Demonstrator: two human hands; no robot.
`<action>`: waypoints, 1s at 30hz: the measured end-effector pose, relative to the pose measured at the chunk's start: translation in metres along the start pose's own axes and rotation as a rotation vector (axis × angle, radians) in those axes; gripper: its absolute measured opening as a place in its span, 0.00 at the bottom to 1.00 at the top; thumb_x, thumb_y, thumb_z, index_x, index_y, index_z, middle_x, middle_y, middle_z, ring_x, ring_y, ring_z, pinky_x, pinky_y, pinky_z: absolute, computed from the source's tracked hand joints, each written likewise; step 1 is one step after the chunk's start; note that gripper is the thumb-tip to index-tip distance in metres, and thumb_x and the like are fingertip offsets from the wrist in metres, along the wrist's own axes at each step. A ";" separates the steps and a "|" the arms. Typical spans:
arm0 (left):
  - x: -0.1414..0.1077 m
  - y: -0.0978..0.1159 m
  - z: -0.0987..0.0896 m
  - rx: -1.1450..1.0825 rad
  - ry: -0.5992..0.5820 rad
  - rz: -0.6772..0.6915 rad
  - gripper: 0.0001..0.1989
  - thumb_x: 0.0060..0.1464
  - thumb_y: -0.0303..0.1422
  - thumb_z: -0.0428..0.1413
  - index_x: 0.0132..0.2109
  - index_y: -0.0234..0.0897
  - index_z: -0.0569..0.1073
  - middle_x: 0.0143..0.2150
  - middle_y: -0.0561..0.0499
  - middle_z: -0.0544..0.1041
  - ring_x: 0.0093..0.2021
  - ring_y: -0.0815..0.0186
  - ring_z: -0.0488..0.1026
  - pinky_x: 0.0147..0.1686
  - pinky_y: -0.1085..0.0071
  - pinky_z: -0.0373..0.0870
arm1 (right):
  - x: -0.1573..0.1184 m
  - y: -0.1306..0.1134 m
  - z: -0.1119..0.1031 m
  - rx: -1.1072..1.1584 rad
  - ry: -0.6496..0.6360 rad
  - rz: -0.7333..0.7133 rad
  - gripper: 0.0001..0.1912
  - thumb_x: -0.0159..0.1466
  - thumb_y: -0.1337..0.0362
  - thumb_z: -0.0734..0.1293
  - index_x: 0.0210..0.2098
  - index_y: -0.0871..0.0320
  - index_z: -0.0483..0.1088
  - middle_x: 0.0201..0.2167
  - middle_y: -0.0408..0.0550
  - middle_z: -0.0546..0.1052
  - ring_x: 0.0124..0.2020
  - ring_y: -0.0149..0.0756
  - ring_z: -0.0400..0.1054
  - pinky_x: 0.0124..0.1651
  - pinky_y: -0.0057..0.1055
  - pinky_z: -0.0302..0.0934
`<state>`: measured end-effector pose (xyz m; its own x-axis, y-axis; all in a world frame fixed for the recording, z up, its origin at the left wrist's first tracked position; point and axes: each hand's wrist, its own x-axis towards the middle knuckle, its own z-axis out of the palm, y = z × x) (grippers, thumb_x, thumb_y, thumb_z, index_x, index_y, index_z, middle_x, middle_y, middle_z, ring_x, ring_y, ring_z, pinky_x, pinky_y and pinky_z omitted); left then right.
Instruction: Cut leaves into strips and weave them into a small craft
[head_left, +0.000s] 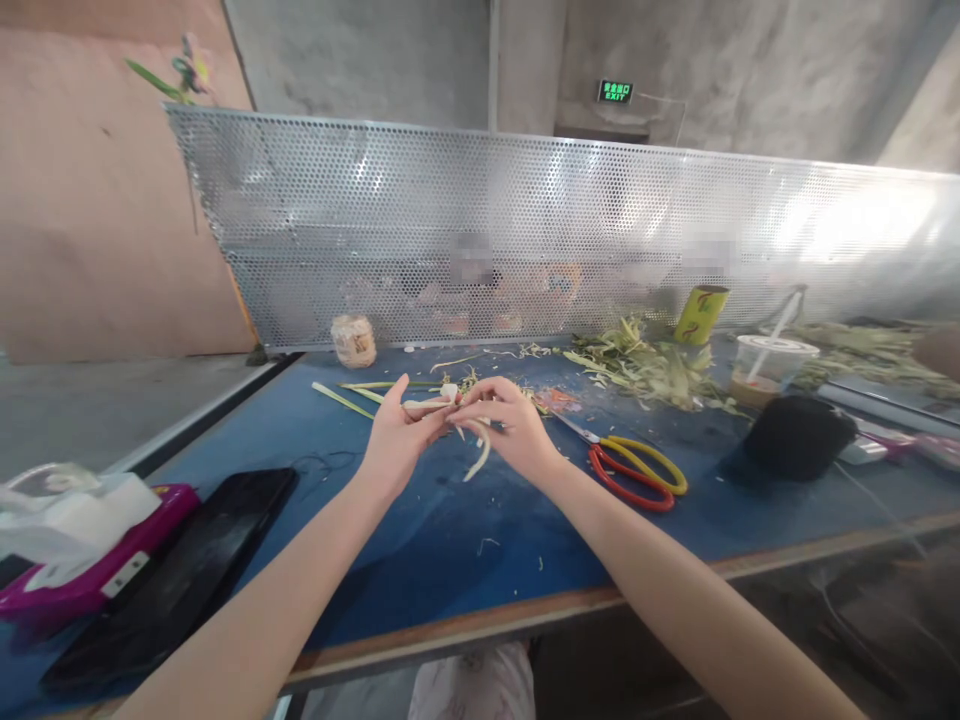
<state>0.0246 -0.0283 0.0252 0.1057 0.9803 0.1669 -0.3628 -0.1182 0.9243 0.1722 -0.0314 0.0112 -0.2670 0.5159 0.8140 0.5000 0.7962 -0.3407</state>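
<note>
Close together over the blue table (450,560), my two hands meet on a pale, curled plant strip (480,452). My left hand (399,432) pinches one part of the pale strip, its thumb pointing up. The fingers of my right hand (510,425) are bent round the strip, and a loose end hangs below them. Long green-white stalks (345,402) lie to the left of my hands. Behind the hands are small plant scraps, partly hidden by the fingers. Scissors (637,470) with red and yellow handles lie to the right, blades towards my right hand.
A jar (353,341), a husk pile (652,365), a yellow-green can (701,314) and a cup with a straw (772,365) stand towards the back. A black object (799,438) is at right; a dark phone (180,570) and purple power strip (97,590) at left. Perforated metal panel (525,230) behind.
</note>
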 end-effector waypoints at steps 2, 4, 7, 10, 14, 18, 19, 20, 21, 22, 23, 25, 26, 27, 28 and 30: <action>0.001 -0.001 -0.002 0.027 -0.008 0.043 0.50 0.39 0.21 0.60 0.62 0.31 0.36 0.32 0.47 0.78 0.31 0.66 0.75 0.37 0.66 0.71 | 0.001 0.003 -0.001 0.152 0.055 0.151 0.06 0.56 0.65 0.64 0.30 0.53 0.74 0.35 0.47 0.70 0.38 0.31 0.64 0.43 0.31 0.59; 0.004 -0.002 -0.005 0.078 -0.020 0.092 0.52 0.38 0.22 0.61 0.62 0.32 0.35 0.34 0.46 0.77 0.32 0.65 0.75 0.37 0.65 0.71 | 0.002 0.007 0.000 0.259 0.055 0.284 0.06 0.55 0.66 0.65 0.29 0.54 0.74 0.34 0.47 0.72 0.39 0.32 0.66 0.45 0.32 0.58; 0.007 -0.005 -0.009 0.210 -0.045 0.160 0.53 0.37 0.25 0.62 0.62 0.34 0.36 0.32 0.47 0.77 0.33 0.63 0.75 0.35 0.66 0.71 | 0.002 0.012 0.000 0.346 0.025 0.453 0.06 0.54 0.65 0.65 0.28 0.56 0.75 0.31 0.47 0.75 0.35 0.34 0.68 0.41 0.32 0.60; 0.008 -0.006 -0.011 0.304 -0.090 0.184 0.52 0.37 0.28 0.62 0.62 0.34 0.36 0.32 0.46 0.77 0.35 0.61 0.74 0.33 0.68 0.71 | 0.002 0.014 -0.001 0.363 0.017 0.535 0.08 0.54 0.63 0.64 0.28 0.57 0.74 0.27 0.45 0.75 0.30 0.33 0.68 0.35 0.30 0.61; 0.008 -0.006 -0.010 0.333 -0.093 0.213 0.53 0.37 0.29 0.62 0.62 0.35 0.35 0.34 0.44 0.76 0.36 0.61 0.74 0.32 0.68 0.70 | 0.003 0.014 -0.001 0.455 -0.027 0.516 0.08 0.55 0.63 0.62 0.30 0.58 0.73 0.23 0.44 0.73 0.25 0.30 0.66 0.30 0.27 0.60; 0.006 -0.005 -0.008 0.304 -0.084 0.227 0.52 0.37 0.29 0.62 0.63 0.35 0.36 0.35 0.43 0.76 0.35 0.62 0.74 0.32 0.68 0.70 | 0.005 0.012 0.001 0.566 -0.054 0.554 0.07 0.53 0.62 0.64 0.27 0.59 0.71 0.21 0.43 0.72 0.24 0.28 0.65 0.30 0.26 0.61; 0.005 -0.005 -0.008 0.296 -0.085 0.223 0.53 0.37 0.29 0.62 0.63 0.35 0.36 0.35 0.43 0.76 0.35 0.62 0.74 0.32 0.68 0.70 | 0.005 0.012 0.002 0.583 -0.058 0.573 0.08 0.53 0.62 0.64 0.26 0.60 0.71 0.20 0.43 0.71 0.23 0.28 0.65 0.29 0.26 0.60; 0.005 -0.004 -0.007 0.288 -0.085 0.219 0.53 0.36 0.29 0.62 0.63 0.35 0.37 0.35 0.43 0.76 0.35 0.62 0.74 0.32 0.69 0.70 | 0.005 0.012 0.002 0.603 -0.062 0.596 0.08 0.53 0.61 0.64 0.26 0.60 0.70 0.20 0.43 0.71 0.22 0.27 0.65 0.28 0.25 0.60; 0.004 -0.004 -0.007 0.282 -0.086 0.217 0.53 0.36 0.28 0.62 0.63 0.35 0.37 0.35 0.43 0.76 0.35 0.62 0.74 0.32 0.69 0.70 | 0.006 0.011 0.002 0.630 -0.065 0.624 0.08 0.52 0.61 0.64 0.26 0.60 0.70 0.20 0.43 0.71 0.22 0.27 0.64 0.26 0.24 0.59; 0.004 -0.004 -0.007 0.278 -0.085 0.218 0.53 0.36 0.28 0.62 0.63 0.35 0.37 0.35 0.43 0.76 0.35 0.62 0.74 0.32 0.69 0.70 | 0.006 0.012 0.003 0.664 -0.067 0.662 0.09 0.52 0.60 0.64 0.26 0.60 0.69 0.20 0.43 0.71 0.21 0.26 0.64 0.24 0.23 0.58; 0.004 -0.003 -0.006 0.279 -0.083 0.221 0.53 0.35 0.29 0.63 0.63 0.36 0.38 0.35 0.44 0.76 0.34 0.62 0.74 0.31 0.69 0.70 | 0.006 0.012 0.003 0.705 -0.070 0.709 0.10 0.52 0.59 0.64 0.26 0.60 0.68 0.20 0.42 0.71 0.20 0.26 0.63 0.23 0.22 0.57; 0.004 -0.002 -0.006 0.291 -0.072 0.232 0.52 0.36 0.29 0.62 0.63 0.37 0.39 0.34 0.45 0.76 0.33 0.62 0.74 0.31 0.69 0.70 | 0.005 0.011 0.005 0.800 -0.099 0.805 0.12 0.53 0.56 0.63 0.27 0.60 0.66 0.19 0.42 0.71 0.17 0.24 0.60 0.19 0.21 0.53; 0.004 -0.002 -0.006 0.298 -0.065 0.239 0.51 0.36 0.29 0.62 0.62 0.37 0.40 0.34 0.45 0.76 0.33 0.62 0.74 0.31 0.69 0.70 | 0.004 0.011 0.006 0.846 -0.131 0.837 0.13 0.54 0.54 0.62 0.28 0.60 0.65 0.19 0.42 0.71 0.15 0.22 0.57 0.18 0.21 0.50; 0.005 -0.001 -0.006 0.304 -0.057 0.245 0.51 0.36 0.29 0.62 0.62 0.37 0.40 0.34 0.45 0.76 0.33 0.62 0.74 0.31 0.68 0.70 | 0.003 0.009 0.006 0.883 -0.179 0.855 0.14 0.55 0.54 0.61 0.29 0.60 0.65 0.18 0.42 0.71 0.14 0.21 0.54 0.17 0.20 0.48; 0.005 -0.001 -0.007 0.311 -0.047 0.253 0.51 0.36 0.29 0.62 0.62 0.37 0.41 0.34 0.46 0.76 0.33 0.62 0.74 0.32 0.67 0.70 | 0.003 0.007 0.006 0.904 -0.244 0.861 0.14 0.55 0.54 0.60 0.29 0.60 0.66 0.17 0.41 0.70 0.13 0.20 0.51 0.16 0.20 0.45; 0.007 -0.001 -0.009 0.345 -0.013 0.278 0.50 0.35 0.29 0.62 0.62 0.37 0.42 0.34 0.46 0.76 0.34 0.61 0.74 0.35 0.66 0.69 | 0.001 0.002 0.006 0.860 -0.387 0.840 0.12 0.55 0.57 0.61 0.28 0.60 0.67 0.16 0.40 0.69 0.12 0.19 0.47 0.16 0.20 0.43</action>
<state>0.0170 -0.0197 0.0225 0.0599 0.9021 0.4273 -0.0488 -0.4249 0.9039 0.1682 -0.0275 0.0088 -0.4242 0.9038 0.0574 -0.0255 0.0514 -0.9984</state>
